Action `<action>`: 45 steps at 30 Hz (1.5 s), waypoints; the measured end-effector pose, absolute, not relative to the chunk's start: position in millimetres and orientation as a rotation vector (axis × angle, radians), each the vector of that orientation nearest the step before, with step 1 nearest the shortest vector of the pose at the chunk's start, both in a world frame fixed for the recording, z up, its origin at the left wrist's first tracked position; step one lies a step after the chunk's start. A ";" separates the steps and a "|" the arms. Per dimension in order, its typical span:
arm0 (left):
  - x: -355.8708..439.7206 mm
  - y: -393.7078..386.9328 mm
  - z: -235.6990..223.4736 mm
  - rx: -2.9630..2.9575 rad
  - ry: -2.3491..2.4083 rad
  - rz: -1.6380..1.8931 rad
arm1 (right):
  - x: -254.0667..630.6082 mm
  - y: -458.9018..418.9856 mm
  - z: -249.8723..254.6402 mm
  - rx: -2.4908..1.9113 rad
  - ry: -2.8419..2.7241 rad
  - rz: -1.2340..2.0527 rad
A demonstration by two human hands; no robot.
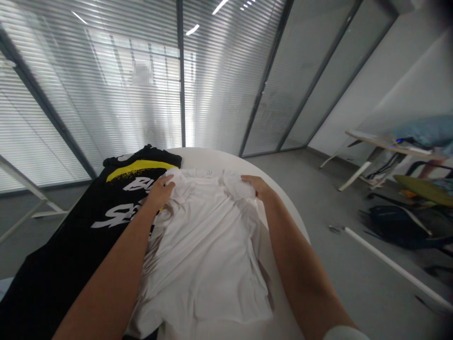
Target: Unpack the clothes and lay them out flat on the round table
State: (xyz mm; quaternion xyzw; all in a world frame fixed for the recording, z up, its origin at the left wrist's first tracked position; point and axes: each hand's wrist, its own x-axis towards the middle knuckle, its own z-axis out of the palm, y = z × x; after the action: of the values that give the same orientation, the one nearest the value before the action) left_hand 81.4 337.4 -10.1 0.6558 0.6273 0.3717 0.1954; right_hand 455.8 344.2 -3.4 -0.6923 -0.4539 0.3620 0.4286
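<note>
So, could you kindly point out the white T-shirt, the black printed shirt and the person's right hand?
White T-shirt [201, 264], head view, on its front.
Black printed shirt [60, 278], head view, on its fabric.
Bare right hand [256, 185], head view, on its back.

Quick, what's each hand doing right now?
Left hand: closed, gripping the white T-shirt at one shoulder.
Right hand: closed, gripping its other shoulder.

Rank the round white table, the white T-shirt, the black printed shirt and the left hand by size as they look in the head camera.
1. Round white table, partly covered.
2. White T-shirt and black printed shirt: too alike to rank, given nearness to the camera.
3. Left hand, smallest.
</note>
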 end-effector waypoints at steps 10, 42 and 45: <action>88.7 330.3 -15.5 2.003 1.856 1.276 | 407.9 331.0 37.8 -1.515 -1.681 0.521; 127.4 317.1 2.4 0.968 1.067 1.198 | 289.8 254.8 65.4 -1.270 -2.803 0.169; 127.0 314.7 11.4 0.852 0.996 1.244 | 291.8 255.3 69.6 -1.260 -2.715 0.249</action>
State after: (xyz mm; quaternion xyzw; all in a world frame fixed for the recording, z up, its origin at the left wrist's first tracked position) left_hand 127.0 314.7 11.4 0.3705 0.4327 0.5409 0.6187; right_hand 291.8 255.3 69.6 -0.4185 -0.9018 0.0828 0.0690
